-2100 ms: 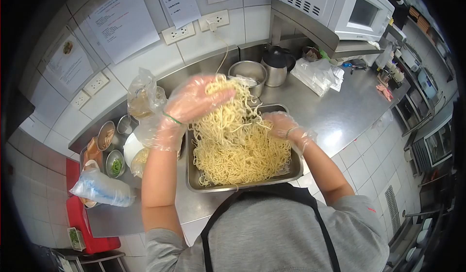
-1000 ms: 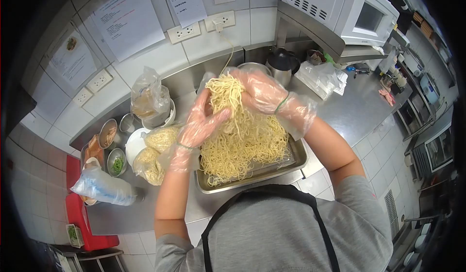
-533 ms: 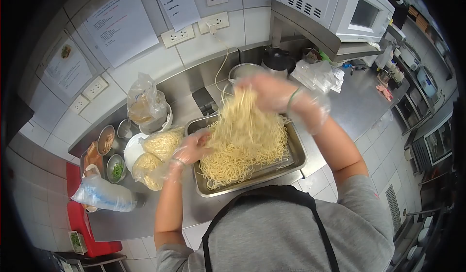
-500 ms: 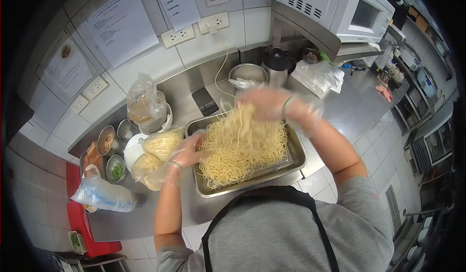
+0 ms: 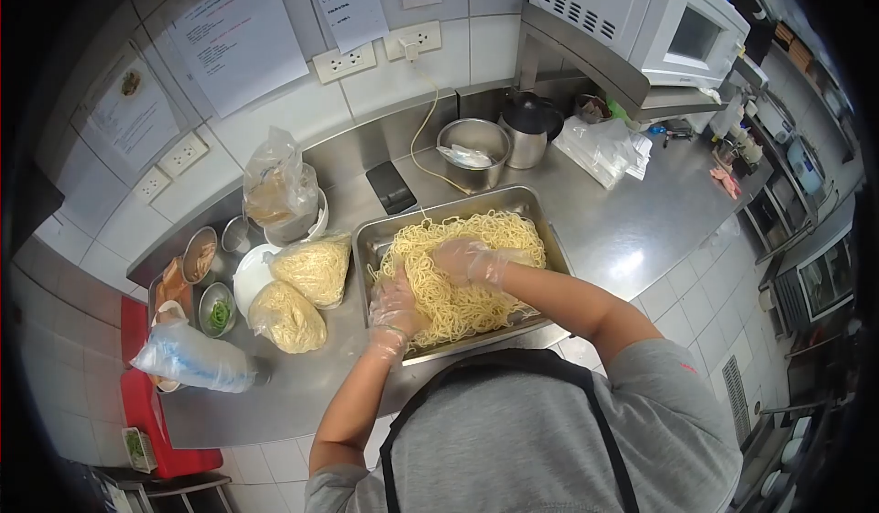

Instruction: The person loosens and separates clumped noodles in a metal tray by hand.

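Observation:
Pale yellow noodles point(image 5: 476, 307) fill most of a rectangular metal tray point(image 5: 558, 249) on the steel counter. My left hand point(image 5: 396, 304), in a clear plastic glove, lies against the noodles at the tray's left side, fingers extended and pointing away from me. Also gloved, my right hand point(image 5: 469, 261) is in the noodles near the middle of the tray, its fingertips partly sunk among the strands, so its grip is hidden. Two clear bags of noodles point(image 5: 311, 270) rest just left of the tray.
Behind the tray stand a metal bowl point(image 5: 473, 151), a steel jug point(image 5: 526, 133) and a black flat object point(image 5: 390, 188). At left are a bowl of greens point(image 5: 218, 309), a plastic-wrapped bundle point(image 5: 197, 357) and a white plate point(image 5: 252, 275). A microwave point(image 5: 691, 32) sits on the shelf at right.
Both hands have come down onto the noodles. The bunch that hung from my right hand above the tray now lies in it, and the noodles reach further toward the tray's back.

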`<state>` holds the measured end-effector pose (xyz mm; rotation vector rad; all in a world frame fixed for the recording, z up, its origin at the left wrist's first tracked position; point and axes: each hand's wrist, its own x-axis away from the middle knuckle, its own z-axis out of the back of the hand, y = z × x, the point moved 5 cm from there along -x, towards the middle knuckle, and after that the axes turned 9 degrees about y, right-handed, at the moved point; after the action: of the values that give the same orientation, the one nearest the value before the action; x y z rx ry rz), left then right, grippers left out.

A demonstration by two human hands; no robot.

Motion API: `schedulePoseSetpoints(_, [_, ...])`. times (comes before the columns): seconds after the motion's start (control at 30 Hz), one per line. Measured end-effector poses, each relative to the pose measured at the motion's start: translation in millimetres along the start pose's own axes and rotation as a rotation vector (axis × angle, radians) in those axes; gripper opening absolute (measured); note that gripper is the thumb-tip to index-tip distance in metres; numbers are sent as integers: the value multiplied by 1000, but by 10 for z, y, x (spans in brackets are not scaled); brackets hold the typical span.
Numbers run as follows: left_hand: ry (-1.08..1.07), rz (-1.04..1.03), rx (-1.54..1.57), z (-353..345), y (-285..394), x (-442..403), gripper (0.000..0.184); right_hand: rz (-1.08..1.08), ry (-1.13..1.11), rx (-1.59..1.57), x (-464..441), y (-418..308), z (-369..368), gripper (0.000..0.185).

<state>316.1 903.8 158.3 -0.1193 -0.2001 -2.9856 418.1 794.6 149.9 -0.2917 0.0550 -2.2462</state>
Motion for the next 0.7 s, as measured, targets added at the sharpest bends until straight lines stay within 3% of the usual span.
schedulePoseSetpoints(0.07, [-22, 40, 173, 19, -45, -49, 107, 36, 175, -20, -63, 147, -200, 36])
schedulePoseSetpoints(0.17, [111, -10, 373, -58, -283, -266, 86, 80, 543, -155, 61, 215, -9, 34])
schedulePoseSetpoints(0.27, [243, -84, 720, 521, -178, -208, 66, -81, 446, -281, 319, 205, 746, 32])
schedulePoseSetpoints(0.3, [283, -98, 709, 753, -156, -211, 57, -97, 468, -304, 370, 259, 972, 33])
schedulePoseSetpoints(0.33, [297, -184, 985, 788, -183, -295, 57, -113, 489, -328, 440, 309, 1177, 34])
schedulePoseSetpoints(0.37, [328, -211, 973, 1109, -109, -224, 56, -72, 637, -415, 614, 267, 1465, 32])
schedulePoseSetpoints(0.43, [290, -375, 1459, 1495, 16, -213, 54, -38, 816, -722, 838, 249, 1822, 31])
schedulePoseSetpoints(0.47, [359, -449, 1329, 1743, 41, -215, 54, -45, 843, -944, 909, 257, 1909, 32])
schedulePoseSetpoints(0.5, [366, -424, 1271, 1955, 58, -211, 55, -94, 782, -931, 1091, 137, 2096, 36])
schedulePoseSetpoints(0.6, [498, -467, 984, 2434, 160, -252, 50, -32, 610, -505, 1066, 260, 2153, 41])
schedulePoseSetpoints(0.63, [507, -487, 979, 2543, 195, -244, 47, -150, 659, -454, 1097, 346, 2142, 42])
schedulePoseSetpoints(0.7, [529, -520, 976, 2719, 274, -213, 43, -102, 787, -857, 1092, 537, 2092, 41])
